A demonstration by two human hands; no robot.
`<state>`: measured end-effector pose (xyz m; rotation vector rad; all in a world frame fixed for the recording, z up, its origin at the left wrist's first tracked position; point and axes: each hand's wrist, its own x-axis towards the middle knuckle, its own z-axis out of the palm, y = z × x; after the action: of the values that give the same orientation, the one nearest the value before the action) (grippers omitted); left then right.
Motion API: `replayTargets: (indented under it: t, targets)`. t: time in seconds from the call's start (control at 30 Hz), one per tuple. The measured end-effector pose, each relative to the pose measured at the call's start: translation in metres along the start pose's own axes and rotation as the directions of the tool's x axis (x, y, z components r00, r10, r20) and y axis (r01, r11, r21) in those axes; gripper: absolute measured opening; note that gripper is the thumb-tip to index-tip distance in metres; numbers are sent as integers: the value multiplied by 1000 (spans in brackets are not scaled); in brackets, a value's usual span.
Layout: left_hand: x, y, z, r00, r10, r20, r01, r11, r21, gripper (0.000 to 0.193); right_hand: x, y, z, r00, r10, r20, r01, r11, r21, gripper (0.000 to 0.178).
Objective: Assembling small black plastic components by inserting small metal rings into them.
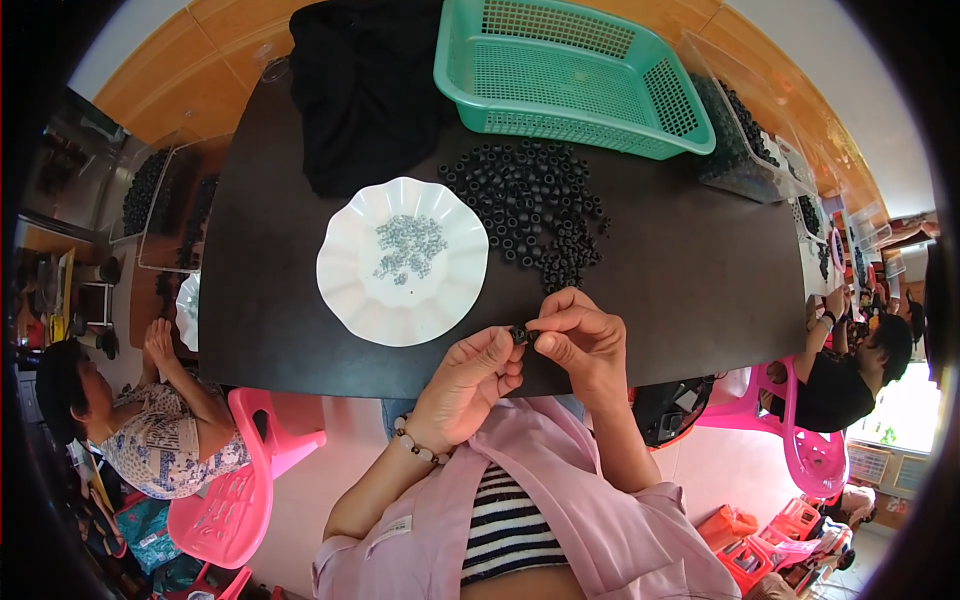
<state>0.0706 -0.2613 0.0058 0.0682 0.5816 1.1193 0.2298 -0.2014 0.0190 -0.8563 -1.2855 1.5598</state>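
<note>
Close to the table's near edge, my left hand (466, 388) pinches a small black ring-shaped part (518, 335) between thumb and fingers. My right hand (588, 342) meets it from the other side, thumb and forefinger closed at the same part; whether a second tiny piece is in its fingertips cannot be made out. Beyond my hands spreads a pile of similar black hollow parts (530, 208). To the left lies a white scalloped plate (350, 290) with many small clear pieces (410, 245) near its middle.
A green plastic basket (575, 118) stands at the far side, beside a black cloth (365, 95). Clear bins of black parts (745, 130) stand at the right and left. One person (165, 430) sits at the left, another (850, 370) at the right, near pink chairs (225, 510).
</note>
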Motion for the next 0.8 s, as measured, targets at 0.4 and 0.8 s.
replayTargets:
  t: [0.4, 0.8]
  targets:
    - [2, -2, -3, 997, 75, 24, -77, 990, 115, 24, -1, -2, -1, 996, -86, -18, 83, 989, -121, 18]
    - [0, 0, -4, 989, 150, -1, -144, 949, 282, 29, 0, 0, -4, 997, -74, 33, 79, 985, -151, 18]
